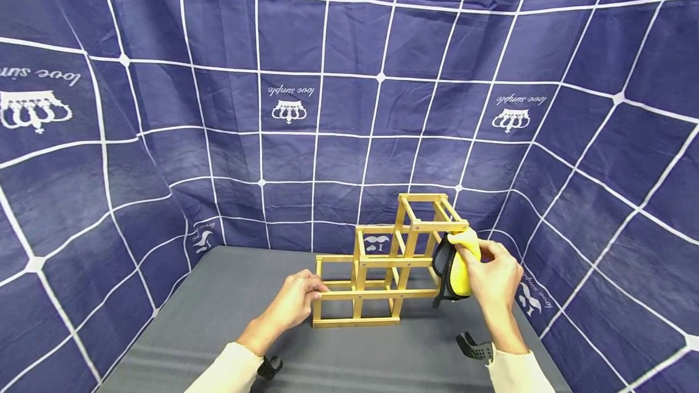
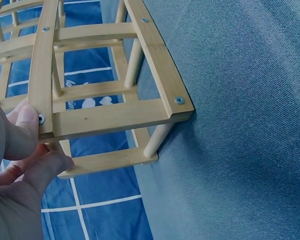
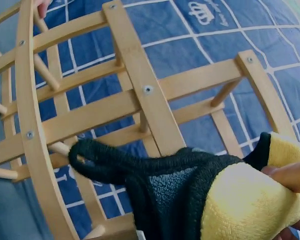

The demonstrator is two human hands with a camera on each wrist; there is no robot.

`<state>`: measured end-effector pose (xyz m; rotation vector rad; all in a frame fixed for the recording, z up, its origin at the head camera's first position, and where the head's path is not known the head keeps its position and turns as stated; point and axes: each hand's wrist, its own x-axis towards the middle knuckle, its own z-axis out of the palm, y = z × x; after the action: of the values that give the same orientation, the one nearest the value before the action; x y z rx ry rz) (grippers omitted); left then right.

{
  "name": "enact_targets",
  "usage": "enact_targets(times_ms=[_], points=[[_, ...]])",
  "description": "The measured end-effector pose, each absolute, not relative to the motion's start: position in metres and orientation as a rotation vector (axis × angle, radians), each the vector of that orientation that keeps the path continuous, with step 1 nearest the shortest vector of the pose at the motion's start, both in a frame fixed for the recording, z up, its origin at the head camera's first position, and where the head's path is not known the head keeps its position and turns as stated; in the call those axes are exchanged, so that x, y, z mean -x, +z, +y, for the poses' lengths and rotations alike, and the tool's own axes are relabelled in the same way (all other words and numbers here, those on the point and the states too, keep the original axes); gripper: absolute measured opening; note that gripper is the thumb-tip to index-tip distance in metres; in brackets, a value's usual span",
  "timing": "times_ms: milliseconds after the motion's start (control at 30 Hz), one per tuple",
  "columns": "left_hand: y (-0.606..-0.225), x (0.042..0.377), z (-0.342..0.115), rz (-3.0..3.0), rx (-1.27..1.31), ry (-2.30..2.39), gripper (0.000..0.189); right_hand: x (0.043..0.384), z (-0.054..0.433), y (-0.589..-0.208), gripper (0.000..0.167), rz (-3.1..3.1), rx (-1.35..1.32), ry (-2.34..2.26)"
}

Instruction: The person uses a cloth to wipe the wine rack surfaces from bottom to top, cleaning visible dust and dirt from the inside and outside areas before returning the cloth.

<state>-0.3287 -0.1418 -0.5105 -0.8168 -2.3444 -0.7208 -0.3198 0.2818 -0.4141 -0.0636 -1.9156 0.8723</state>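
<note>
A stepped wooden rack [image 1: 357,295] of pale slats and round dowels stands in front of me, rising to the right. At its low left end, my left hand [image 1: 297,297] grips a front corner, thumb on the slat and fingers curled beneath in the left wrist view. My right hand [image 1: 496,272] pinches a yellow plush mitt [image 1: 462,272] by its upper edge, close against the rack's right side. Black edging and a black loop [image 3: 90,160] show on the mitt in the right wrist view, with a dark grey inside at its opening.
The rack stands on a dark grey tabletop [image 1: 218,296]. Behind and at both sides hangs a blue curtain [image 1: 349,108] with white grid lines. Black straps [image 1: 474,347] circle near both wrists.
</note>
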Motion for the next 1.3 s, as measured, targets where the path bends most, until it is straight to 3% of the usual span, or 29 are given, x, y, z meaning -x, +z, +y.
enact_targets(times_ms=[500, 800, 1100, 1300], points=[[-0.510, 0.329, -0.140, -2.312, 0.791, -0.724, 0.022, 0.292, 0.264, -0.397, 0.027, -1.691, 0.099, 1.028], [-0.515, 0.327, -0.141, -2.310, 0.799, -0.727, 0.022, 0.315, 0.237, -0.388, 0.026, -1.738, -0.040, 0.890], [-0.518, 0.326, -0.143, -2.271, 0.795, -0.722, 0.024, 0.316, 0.184, -0.382, 0.026, -1.814, -0.204, 0.898], [-0.517, 0.330, -0.139, -2.293, 0.810, -0.738, 0.023, 0.315, 0.187, -0.382, 0.024, -1.816, -0.183, 0.889]])
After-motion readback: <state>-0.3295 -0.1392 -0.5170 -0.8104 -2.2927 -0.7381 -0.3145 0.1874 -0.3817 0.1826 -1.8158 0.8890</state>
